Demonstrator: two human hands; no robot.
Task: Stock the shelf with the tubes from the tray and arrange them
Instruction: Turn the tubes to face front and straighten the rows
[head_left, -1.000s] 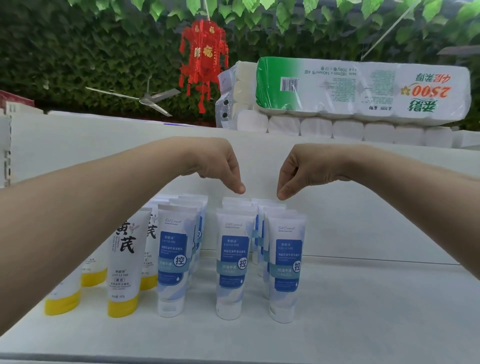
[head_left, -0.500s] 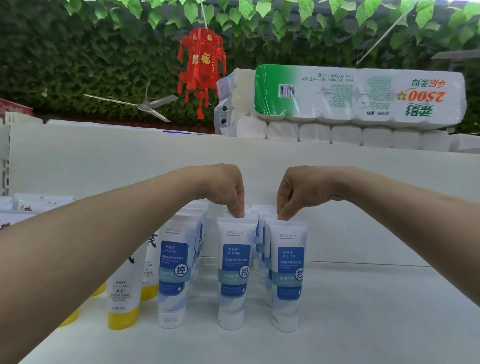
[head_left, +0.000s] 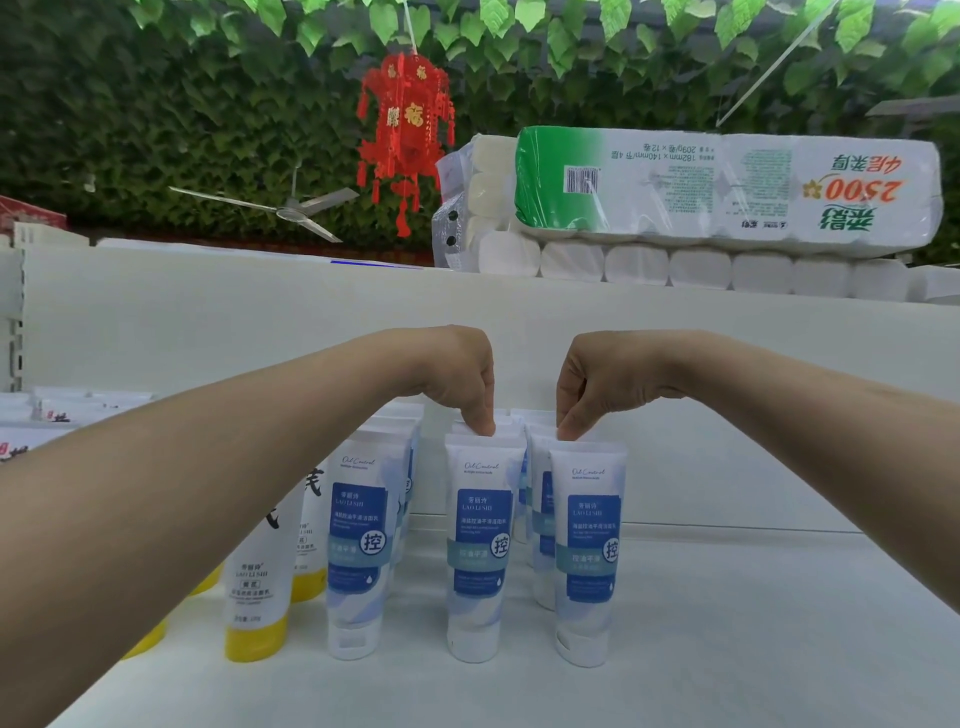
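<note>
At the far left of the white shelf (head_left: 727, 649) stood the yellow-capped tubes (head_left: 254, 597), partly hidden behind the left forearm, which reached in low from the left edge and rose toward the middle. Just beside them was a row of blue-label tubes (head_left: 356, 545), standing upright on their caps. The left hand (head_left: 457, 374) was bent down sharply at the wrist, with the fingers curled. Its grip was closed on the top edge of the middle front tube (head_left: 480, 545), which stood upright at the head of its own row. Near it, the right hand (head_left: 597, 379) mirrored this pose, with the wrist bent and the knuckles up. Its grip pinched the top edge of the right front tube (head_left: 587, 551), also upright. The two hands were near each other but apart. Above, on the shelf top at the right, lay a toilet paper pack (head_left: 727, 187).
</note>
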